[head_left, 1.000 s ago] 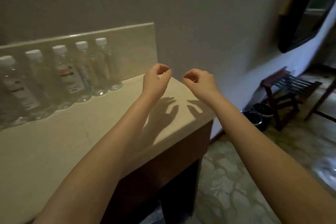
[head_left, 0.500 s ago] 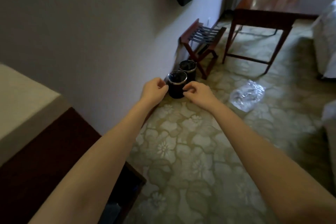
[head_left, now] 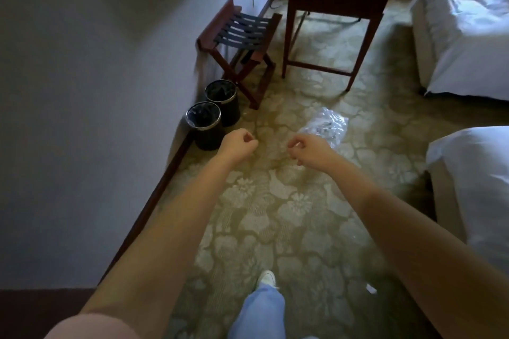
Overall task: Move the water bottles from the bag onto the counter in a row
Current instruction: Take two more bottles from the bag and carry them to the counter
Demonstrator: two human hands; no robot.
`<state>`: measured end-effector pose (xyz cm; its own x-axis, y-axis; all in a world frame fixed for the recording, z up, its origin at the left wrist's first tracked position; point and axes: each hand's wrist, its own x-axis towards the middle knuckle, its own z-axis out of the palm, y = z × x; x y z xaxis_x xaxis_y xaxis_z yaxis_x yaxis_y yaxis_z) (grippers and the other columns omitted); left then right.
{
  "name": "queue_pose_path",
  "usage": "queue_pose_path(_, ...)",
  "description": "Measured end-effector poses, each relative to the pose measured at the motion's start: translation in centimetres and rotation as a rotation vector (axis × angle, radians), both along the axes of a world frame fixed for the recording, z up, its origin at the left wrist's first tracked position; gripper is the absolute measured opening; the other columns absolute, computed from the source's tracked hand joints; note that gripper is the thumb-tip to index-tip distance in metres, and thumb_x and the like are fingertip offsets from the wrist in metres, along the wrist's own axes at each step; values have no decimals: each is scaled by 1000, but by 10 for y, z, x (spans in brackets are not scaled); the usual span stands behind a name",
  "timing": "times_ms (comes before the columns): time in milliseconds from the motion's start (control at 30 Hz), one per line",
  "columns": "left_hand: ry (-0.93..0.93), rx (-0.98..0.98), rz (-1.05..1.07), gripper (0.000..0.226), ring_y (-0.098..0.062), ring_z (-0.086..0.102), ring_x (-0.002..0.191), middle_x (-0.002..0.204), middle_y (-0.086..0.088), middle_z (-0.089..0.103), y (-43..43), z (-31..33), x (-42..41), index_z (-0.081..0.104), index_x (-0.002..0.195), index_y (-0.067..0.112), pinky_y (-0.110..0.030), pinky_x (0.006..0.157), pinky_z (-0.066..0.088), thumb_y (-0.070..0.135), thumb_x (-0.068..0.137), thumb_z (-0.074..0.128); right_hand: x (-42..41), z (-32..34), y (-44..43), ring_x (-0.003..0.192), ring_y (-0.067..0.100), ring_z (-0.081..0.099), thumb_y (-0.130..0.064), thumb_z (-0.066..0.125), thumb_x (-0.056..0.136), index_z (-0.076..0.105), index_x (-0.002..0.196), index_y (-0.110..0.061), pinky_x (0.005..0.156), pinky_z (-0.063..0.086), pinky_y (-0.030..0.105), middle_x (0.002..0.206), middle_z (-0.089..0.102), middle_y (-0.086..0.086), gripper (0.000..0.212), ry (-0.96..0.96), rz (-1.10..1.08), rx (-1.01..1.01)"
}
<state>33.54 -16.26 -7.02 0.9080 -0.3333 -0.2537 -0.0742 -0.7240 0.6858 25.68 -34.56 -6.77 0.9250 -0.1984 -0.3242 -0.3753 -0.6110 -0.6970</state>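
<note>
**Bag on the carpet, both grips curled on nothing**

The clear plastic bag [head_left: 327,124] lies crumpled on the patterned carpet [head_left: 275,201], just beyond the right grip [head_left: 309,151], which covers its near edge. Whether it holds bottles cannot be made out. The left grip [head_left: 239,144] and the right grip are each curled together, holding nothing, apart above the floor. By the wall the near bin [head_left: 205,129] and the far bin [head_left: 224,102] stand close together, with dark liners and contents unreadable. A luggage rack [head_left: 242,30] stands beyond them.
</note>
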Motion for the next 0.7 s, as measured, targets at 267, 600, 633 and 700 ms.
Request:
queue_pose_path(267, 81, 20, -56, 27, -19, 58, 98, 110, -4, 62, -168, -17, 95, 63, 109, 11, -34, 82, 51, 29, 90, 57, 89, -19, -159, 70, 14, 62, -25, 61, 87, 64, 95, -19, 62, 49, 24, 84, 65, 0, 11, 63, -23, -21)
queue_pose_path(600, 103, 87, 75, 24, -18, 57, 92, 103, -1, 59, -373, -33, 171, 63, 107, 13, -33, 74, 52, 29, 90, 57, 197, -31, -379, 75, 13, 60, -26, 58, 90, 63, 104, -18, 63, 45, 23, 87, 62, -5, 17, 95, 223, -103)
queue_pose_path(633, 111, 88, 67, 22, -16, 56, 90, 101, 0, 59, -394, -34, 179, 62, 105, 14, -29, 69, 50, 29, 90, 58, 208, -30, -399, 73, 14, 61, -26, 58, 90, 63, 103, -18, 58, 44, 22, 86, 62, -4, 16, 105, 231, -112)
queue_pose_path(700, 124, 77, 66, 17, -11, 54, 83, 96, 3, 58, -433, -38, 196, 62, 100, 17, -23, 60, 44, 30, 89, 58, 231, -32, -437, 72, 14, 62, -26, 58, 90, 63, 103, -19, 57, 47, 23, 85, 63, -2, 16, 123, 250, -131)
